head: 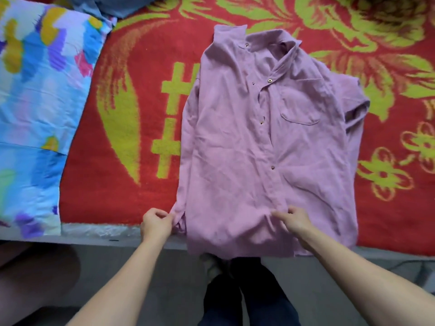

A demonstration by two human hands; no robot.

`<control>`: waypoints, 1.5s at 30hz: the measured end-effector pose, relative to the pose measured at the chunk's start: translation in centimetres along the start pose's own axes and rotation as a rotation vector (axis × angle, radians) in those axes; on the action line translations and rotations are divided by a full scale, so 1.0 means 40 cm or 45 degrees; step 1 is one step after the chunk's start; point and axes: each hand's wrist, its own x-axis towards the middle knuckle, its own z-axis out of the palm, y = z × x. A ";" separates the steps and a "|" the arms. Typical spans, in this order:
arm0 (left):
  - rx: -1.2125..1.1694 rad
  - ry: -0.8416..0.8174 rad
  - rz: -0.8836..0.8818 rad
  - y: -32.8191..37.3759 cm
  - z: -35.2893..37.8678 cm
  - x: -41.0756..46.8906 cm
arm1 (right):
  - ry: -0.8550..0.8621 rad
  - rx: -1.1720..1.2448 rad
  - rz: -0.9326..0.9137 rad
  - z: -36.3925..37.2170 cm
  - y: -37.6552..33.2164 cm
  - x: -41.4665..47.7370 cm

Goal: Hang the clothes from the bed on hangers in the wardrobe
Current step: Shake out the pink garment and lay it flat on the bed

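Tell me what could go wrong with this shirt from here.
1. The left hand and right hand pinch only the lower edge of the shirt; lifted that way, it would probably hang collar-down and need regripping.
2. The sleeve on the right lies bunched and could twist.
3. The upper snaps are open, so the neck might slide off a hanger.

Red floral blanket, colourful pillow, grey floor.

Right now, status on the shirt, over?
Left hand pinches shirt at its lower left edge; right hand pinches its front near the hem. Shirt flat on blanket, hem overhanging the near edge. Pillow apart to the left, nothing on the shirt.
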 end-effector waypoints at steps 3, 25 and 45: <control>0.007 -0.043 -0.052 -0.013 0.026 0.015 | -0.223 -0.026 0.048 0.033 0.060 0.003; 0.173 0.434 0.375 0.167 -0.151 0.008 | -0.004 -0.765 0.029 -0.096 0.016 0.013; 0.037 0.112 0.475 0.237 0.120 -0.076 | -0.395 -0.535 -0.458 0.036 -0.431 0.222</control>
